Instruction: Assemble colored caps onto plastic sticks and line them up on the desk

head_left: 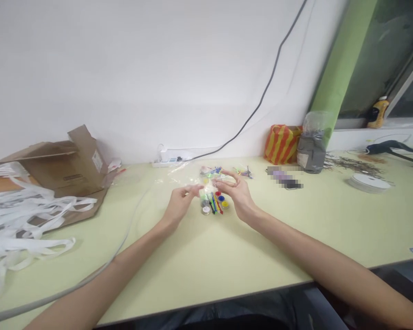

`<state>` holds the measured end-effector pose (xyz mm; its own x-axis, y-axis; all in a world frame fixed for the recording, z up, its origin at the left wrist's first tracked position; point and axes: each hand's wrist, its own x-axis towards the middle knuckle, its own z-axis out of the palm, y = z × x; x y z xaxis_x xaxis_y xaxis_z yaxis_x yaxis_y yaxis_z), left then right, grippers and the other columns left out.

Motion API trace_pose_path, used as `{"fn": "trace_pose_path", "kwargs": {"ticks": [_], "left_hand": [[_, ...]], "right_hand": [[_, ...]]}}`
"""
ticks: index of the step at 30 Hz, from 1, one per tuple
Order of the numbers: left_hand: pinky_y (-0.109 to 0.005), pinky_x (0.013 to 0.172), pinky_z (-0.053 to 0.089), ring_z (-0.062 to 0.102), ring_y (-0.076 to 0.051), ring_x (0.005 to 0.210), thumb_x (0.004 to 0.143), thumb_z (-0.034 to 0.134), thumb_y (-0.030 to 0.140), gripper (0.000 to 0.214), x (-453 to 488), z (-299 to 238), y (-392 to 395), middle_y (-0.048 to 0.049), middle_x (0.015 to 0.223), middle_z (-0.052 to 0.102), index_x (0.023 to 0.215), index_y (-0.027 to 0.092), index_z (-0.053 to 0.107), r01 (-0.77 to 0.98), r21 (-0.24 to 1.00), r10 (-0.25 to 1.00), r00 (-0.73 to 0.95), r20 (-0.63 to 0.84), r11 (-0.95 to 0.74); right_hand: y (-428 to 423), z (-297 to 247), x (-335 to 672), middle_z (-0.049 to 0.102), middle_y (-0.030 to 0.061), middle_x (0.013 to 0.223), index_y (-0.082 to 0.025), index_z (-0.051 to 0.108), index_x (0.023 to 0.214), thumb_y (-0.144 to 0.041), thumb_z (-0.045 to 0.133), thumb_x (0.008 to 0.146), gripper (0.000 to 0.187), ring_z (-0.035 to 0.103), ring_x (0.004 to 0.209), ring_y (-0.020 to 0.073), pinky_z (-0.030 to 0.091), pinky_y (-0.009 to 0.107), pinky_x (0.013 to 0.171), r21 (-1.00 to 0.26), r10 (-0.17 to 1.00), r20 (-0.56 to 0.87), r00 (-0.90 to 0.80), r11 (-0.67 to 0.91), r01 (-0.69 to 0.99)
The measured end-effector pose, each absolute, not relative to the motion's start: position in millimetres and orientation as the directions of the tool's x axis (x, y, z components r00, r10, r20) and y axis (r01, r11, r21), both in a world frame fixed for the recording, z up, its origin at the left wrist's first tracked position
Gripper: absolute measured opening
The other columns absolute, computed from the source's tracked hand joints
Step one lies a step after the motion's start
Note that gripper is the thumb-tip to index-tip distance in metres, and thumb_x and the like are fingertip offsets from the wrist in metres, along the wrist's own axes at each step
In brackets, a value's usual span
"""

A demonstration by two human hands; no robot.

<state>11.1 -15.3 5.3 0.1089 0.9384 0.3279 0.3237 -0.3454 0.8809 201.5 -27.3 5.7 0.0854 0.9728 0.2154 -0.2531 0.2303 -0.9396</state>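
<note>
Over the middle of the table, my left hand [181, 204] and my right hand [240, 196] face each other with thumb and fingers pinched. Whatever is between the fingertips is too small and blurred to name; something pale and see-through shows there. Just below the fingertips lie thin coloured sticks [214, 204] in green, blue, yellow and red. Small round pieces in red, blue and yellow [225, 205] sit to their right, and a white-topped round piece [205, 210] to their left. Behind my hands is a blue and green cluster of small parts [211, 171], beside clear plastic film [182, 170].
At left stand a cardboard box [64, 169] and tangled white straps [30, 206]. A grey cable [124, 238] crosses near my left arm. Along the back are a power strip [165, 161], a striped bag [281, 144] and a grey container [311, 151]. A white spool [369, 182] lies right.
</note>
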Motion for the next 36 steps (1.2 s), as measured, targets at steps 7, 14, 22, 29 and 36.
{"fn": "trace_pose_path", "kwargs": {"ticks": [7, 14, 22, 29, 36], "left_hand": [[-0.029, 0.074, 0.045, 0.061, -0.018, 0.086, 0.087, 0.058, 0.05, 0.037, -1.1, -4.3, 1.0, -0.0063, 0.086, 0.071, 0.081, 0.016, 0.072, 0.2, 0.919, 0.941, 0.064, 0.333, -0.339], [-0.027, 0.06, 0.031, 0.04, -0.012, 0.06, 0.083, 0.058, 0.043, 0.03, -33.1, -1.1, 27.3, 0.0042, 0.059, 0.043, 0.065, 0.018, 0.056, 0.405, 0.865, 0.894, -0.202, 0.4, -0.296], [-0.036, 0.084, 0.045, 0.055, -0.025, 0.098, 0.068, 0.06, 0.02, 0.029, -72.3, -8.2, 53.2, -0.0085, 0.101, 0.056, 0.097, 0.018, 0.054, 0.8, 0.599, 0.818, -0.314, 0.483, -0.046], [-0.051, 0.115, 0.03, 0.034, -0.033, 0.143, 0.096, 0.035, 0.035, 0.05, -54.6, -21.7, 42.9, -0.0178, 0.151, 0.042, 0.141, 0.016, 0.045, 0.954, 0.158, 0.88, 0.162, 0.446, -0.256], [-0.057, 0.119, 0.019, 0.011, -0.033, 0.155, 0.1, 0.021, 0.057, 0.067, -59.4, -32.0, 45.2, -0.0153, 0.165, 0.023, 0.155, 0.022, 0.035, 0.956, 0.117, 0.96, 0.256, 0.11, -0.268]], "right_hand": [[-27.1, 3.1, 219.5, 0.078, 0.0088, 0.103, -0.024, 0.054, 0.134, -0.032, 0.074, 0.075, 0.063, 0.071, 0.109, 0.027, 0.052, 0.042, 0.097, -0.97, 0.973, 0.23, 0.017, 0.231, -0.073], [-21.4, 0.5, 224.9, 0.078, 0.0066, 0.093, -0.024, 0.053, 0.124, -0.025, 0.061, 0.08, 0.045, 0.073, 0.102, 0.0227, 0.05, 0.039, 0.098, -0.959, 0.959, 0.28, 0.038, 0.279, 0.043], [-15.0, -8.7, 225.0, 0.071, 0.0022, 0.082, -0.025, 0.049, 0.116, -0.025, 0.049, 0.083, 0.034, 0.07, 0.091, 0.0213, 0.05, 0.034, 0.083, -0.916, 0.931, 0.363, 0.043, 0.348, 0.2], [19.5, -9.7, 230.2, 0.07, 0.0047, 0.093, -0.024, 0.054, 0.116, -0.02, 0.046, 0.086, 0.032, 0.065, 0.094, 0.0213, 0.047, 0.034, 0.086, -0.694, 0.817, 0.574, -0.048, 0.517, 0.501], [115.1, 26.9, 202.9, 0.066, 0.0134, 0.128, -0.018, 0.061, 0.129, -0.013, 0.038, 0.095, 0.042, 0.055, 0.123, 0.0248, 0.039, 0.035, 0.102, -0.229, 0.868, 0.399, -0.297, 0.408, 0.884]]}}
